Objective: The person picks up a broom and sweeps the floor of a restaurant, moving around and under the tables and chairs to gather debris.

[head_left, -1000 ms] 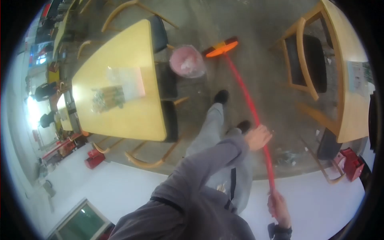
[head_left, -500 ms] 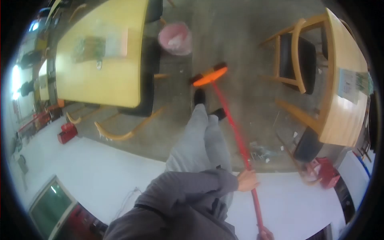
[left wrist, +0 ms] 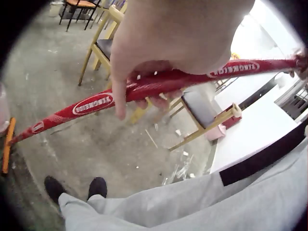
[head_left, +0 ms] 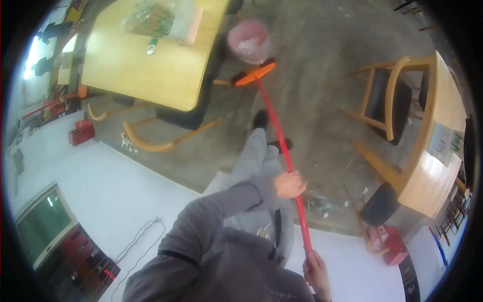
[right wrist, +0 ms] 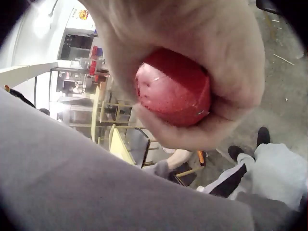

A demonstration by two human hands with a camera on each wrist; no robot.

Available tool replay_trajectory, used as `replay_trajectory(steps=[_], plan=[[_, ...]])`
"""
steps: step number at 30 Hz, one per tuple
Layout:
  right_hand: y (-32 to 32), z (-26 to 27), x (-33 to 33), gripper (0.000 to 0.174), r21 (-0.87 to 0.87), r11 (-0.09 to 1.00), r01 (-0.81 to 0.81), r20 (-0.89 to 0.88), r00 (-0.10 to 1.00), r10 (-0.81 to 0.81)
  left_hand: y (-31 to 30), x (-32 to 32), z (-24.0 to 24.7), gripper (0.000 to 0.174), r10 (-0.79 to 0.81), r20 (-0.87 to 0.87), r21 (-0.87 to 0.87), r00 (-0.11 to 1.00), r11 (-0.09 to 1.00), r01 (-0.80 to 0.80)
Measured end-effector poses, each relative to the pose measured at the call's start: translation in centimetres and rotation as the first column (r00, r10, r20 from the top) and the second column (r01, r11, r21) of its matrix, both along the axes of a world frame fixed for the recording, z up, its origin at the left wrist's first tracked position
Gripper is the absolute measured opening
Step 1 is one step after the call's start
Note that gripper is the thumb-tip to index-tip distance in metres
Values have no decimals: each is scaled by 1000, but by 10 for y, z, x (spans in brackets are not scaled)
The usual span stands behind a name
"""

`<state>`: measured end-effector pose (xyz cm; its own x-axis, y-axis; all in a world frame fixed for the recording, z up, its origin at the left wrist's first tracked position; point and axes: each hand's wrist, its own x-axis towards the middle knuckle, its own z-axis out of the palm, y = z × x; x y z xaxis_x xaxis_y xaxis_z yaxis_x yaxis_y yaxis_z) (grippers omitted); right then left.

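Head view: left hand (head_left: 290, 184) grips broom handle (head_left: 271, 118) midway, right hand (head_left: 317, 269) clasps its end.

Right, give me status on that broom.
Left hand grips broom mid-handle, right hand grips top end. Broom head on floor beside pink bin. Chair close by it.

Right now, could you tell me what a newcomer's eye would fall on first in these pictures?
The long red broom handle stands out, slanting across the middle of the head view, with the left hand gripping it midway and the right hand closed round its top end. Its orange broom head sits on the grey floor next to a pink bucket, beside the yellow table at upper left.
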<state>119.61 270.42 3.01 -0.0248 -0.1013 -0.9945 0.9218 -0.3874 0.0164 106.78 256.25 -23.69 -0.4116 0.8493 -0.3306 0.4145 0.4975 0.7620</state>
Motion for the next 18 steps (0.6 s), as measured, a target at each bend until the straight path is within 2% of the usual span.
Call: replay_trajectory(steps=[1,3,4,7,11,12,14,16,18], plan=[[5,2,12,40,6,997,-77,-13,997,77,7,10,2,36,43,103,-16,994,999,-42],[9,22,30,28,73,995,-70,-20,997,71,22,41,5,40,9,111,46,994,999,-15],[10,33,39,28,106,992,-68,-23,997,71,27,56,11,42,-5,115,78,993,997,-4],[8,65,75,30,86,996,13,115,993,-23,42,94,40,49,-282,142,-23,949,957,288],[-8,96,126,24,0,969,246,256,937,-238,36,138,61,54,-315,242,85,918,949,303],[-13,102,133,22,16,977,214,268,940,-210,32,147,65,53,-349,254,116,902,937,330],[-20,107,155,29,-10,990,144,279,951,-136,28,147,68,51,-387,269,150,882,921,359],[-26,108,145,31,8,986,169,264,950,-165,25,139,82,49,-396,287,155,872,918,366],[-31,107,146,34,27,981,191,232,954,-192,30,115,94,45,-410,302,79,861,910,406]])
